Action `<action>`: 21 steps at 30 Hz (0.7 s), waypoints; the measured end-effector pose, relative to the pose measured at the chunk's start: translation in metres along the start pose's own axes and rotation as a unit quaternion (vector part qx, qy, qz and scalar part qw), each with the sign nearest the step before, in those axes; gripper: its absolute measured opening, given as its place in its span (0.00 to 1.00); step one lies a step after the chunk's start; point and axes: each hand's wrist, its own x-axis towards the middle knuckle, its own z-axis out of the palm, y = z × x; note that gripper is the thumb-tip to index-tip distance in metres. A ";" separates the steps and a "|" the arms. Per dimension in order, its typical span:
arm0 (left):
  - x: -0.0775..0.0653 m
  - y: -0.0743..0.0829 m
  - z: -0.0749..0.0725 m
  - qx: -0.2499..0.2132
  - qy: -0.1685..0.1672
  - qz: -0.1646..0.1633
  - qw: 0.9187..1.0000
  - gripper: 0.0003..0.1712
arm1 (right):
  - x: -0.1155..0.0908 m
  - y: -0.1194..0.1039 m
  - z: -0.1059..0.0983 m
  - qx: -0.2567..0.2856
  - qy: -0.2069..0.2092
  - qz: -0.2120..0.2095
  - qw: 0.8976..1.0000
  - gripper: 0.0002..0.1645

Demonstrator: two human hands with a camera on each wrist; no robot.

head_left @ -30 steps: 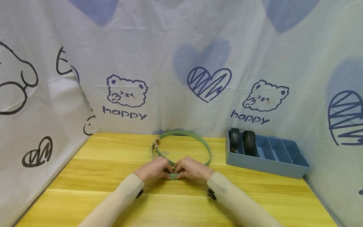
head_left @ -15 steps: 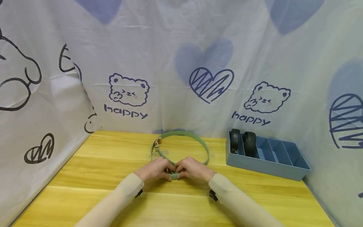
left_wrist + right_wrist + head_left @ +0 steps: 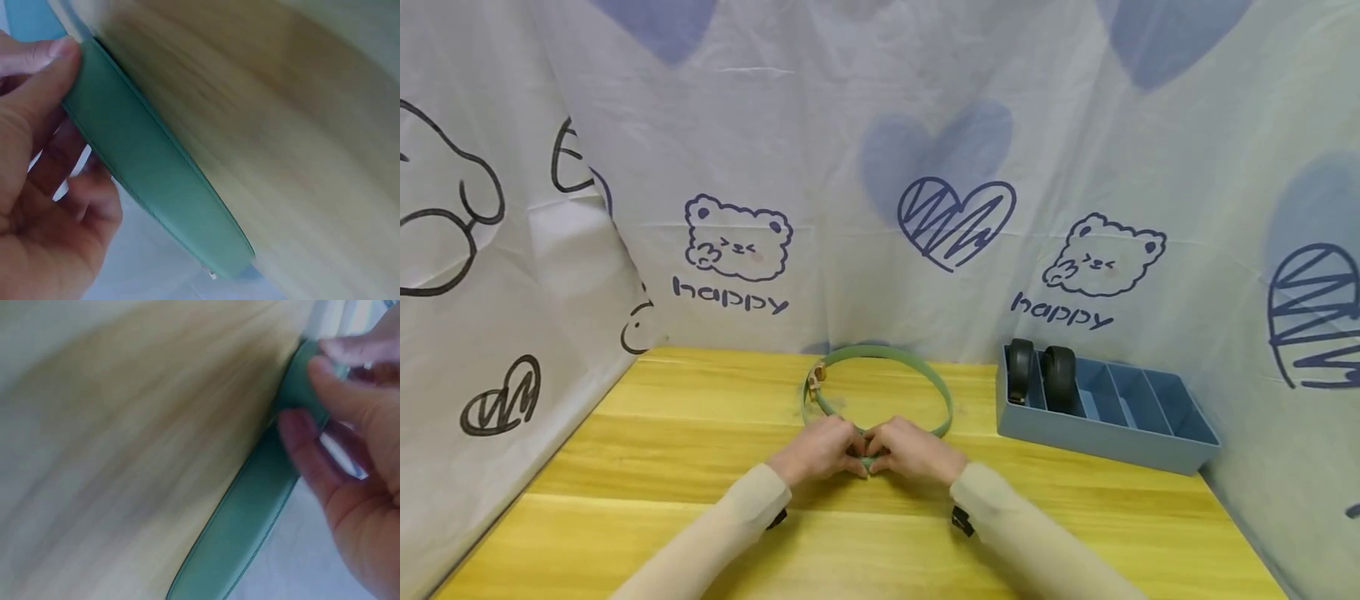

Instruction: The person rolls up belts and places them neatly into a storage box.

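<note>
A green belt (image 3: pixel 880 351) with a gold-coloured buckle (image 3: pixel 816 377) stands on edge in a wide loop on the wooden table. Its near end is between both hands, where a small coil is mostly hidden by fingers. My left hand (image 3: pixel 823 448) pinches the belt with thumb and fingertips; the left wrist view shows the green strap (image 3: pixel 156 162) running away from that grip. Close beside it, nearly touching, my right hand (image 3: pixel 913 446) pinches the same coiled part. In the right wrist view, fingers lie on both faces of the green strap (image 3: pixel 250 494).
At the back right stands a blue divided box (image 3: pixel 1097 435). Its two leftmost compartments hold a black rolled item (image 3: pixel 1019 371) and another black roll (image 3: pixel 1060 379), both rising above the rim. A white printed cloth (image 3: pixel 850 275) hangs behind and at the sides of the table.
My left hand has shifted slightly right, closer to the right hand, covering more of the small coil. The right hand stays almost in place. The box has not moved.
</note>
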 end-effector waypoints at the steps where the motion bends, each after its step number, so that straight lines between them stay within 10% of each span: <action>1: -0.001 -0.002 0.000 -0.009 -0.004 0.001 1.000 0.12 | 0.000 0.002 0.000 -0.001 -0.004 -0.004 1.000 0.09; 21: -0.008 -0.008 -0.005 0.024 -0.009 0.004 1.000 0.16 | -0.003 0.007 0.002 -0.009 0.020 -0.026 0.999 0.11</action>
